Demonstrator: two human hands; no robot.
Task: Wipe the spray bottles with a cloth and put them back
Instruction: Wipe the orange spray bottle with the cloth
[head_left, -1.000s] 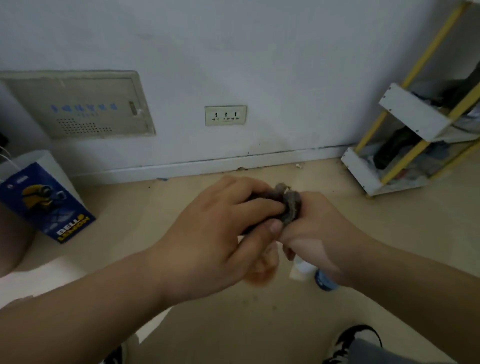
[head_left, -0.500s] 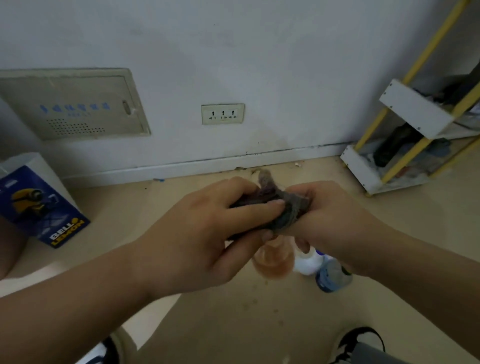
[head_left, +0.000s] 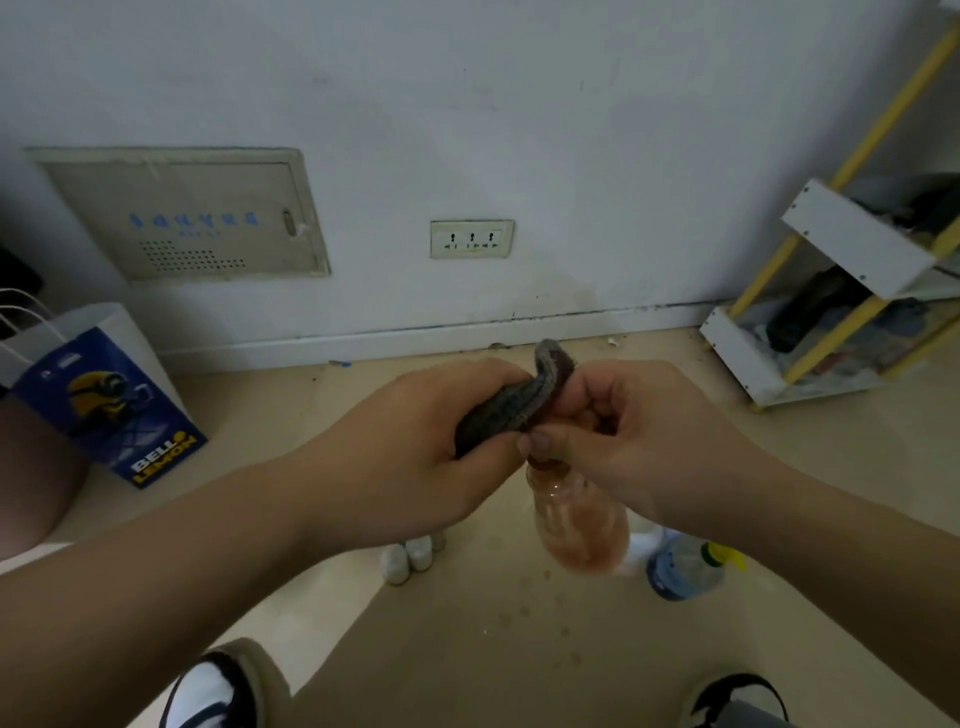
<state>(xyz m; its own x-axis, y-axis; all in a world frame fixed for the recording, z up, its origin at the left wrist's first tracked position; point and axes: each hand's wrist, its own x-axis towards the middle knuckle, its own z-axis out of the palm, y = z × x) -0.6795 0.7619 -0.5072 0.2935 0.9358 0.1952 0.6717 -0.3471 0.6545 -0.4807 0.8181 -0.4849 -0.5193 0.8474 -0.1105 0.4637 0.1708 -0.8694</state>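
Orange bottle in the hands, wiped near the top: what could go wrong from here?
1. The orange bottle hangs from the right hand by its top alone, body unsupported; the left hand rubbing with the cloth could twist it loose.
2. If dropped, it would likely land on the blue bottle or white bottles standing on the floor below.
3. Spots on the floor may be wet and slippery near the shoes.
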